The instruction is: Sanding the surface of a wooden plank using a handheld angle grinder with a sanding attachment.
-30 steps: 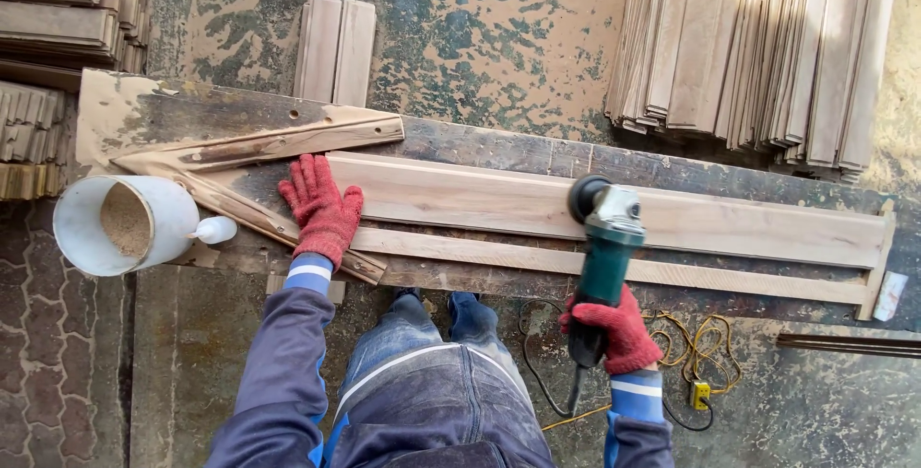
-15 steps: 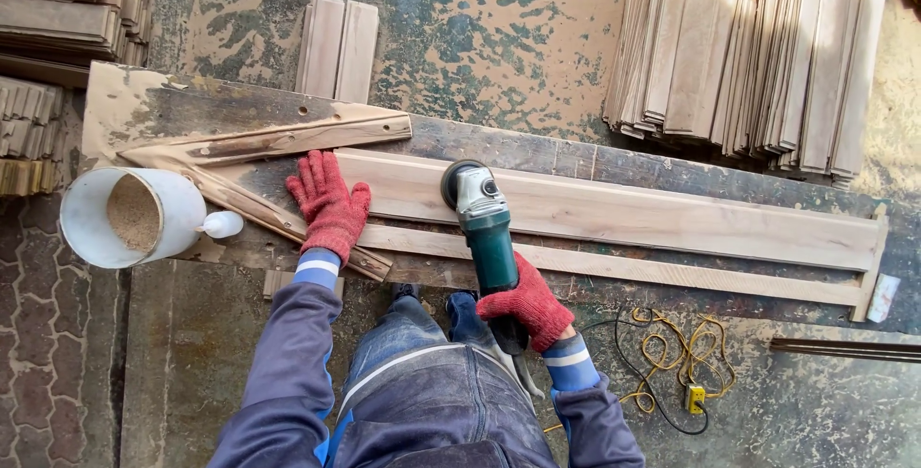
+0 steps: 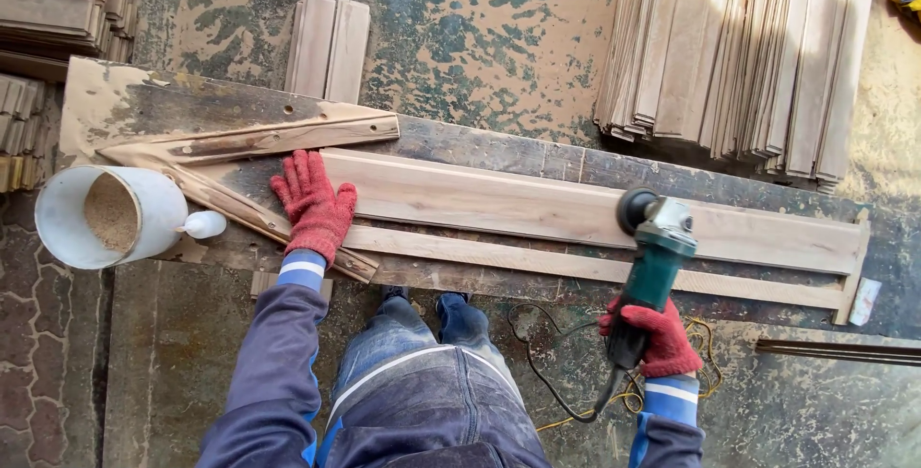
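A long pale wooden board [image 3: 499, 204] lies across a dark workbench [image 3: 537, 156]. My left hand [image 3: 312, 204], in a red glove, presses flat on the board's left end. My right hand [image 3: 657, 339], also in a red glove, grips the handle of a green angle grinder [image 3: 652, 243]. The grinder's round disc rests on the board right of its middle. A thinner wooden strip [image 3: 595, 271] runs along the board's near side.
A white bucket [image 3: 106, 214] with sawdust lies on its side at the bench's left end. Stacks of boards [image 3: 748, 56] lean at the back right, two planks [image 3: 326, 46] behind the bench. A yellow cord [image 3: 705, 343] lies on the floor at right.
The grinder swept left along the board to near my left hand, then back right past the middle. My left hand stayed pressed on the board's left end.
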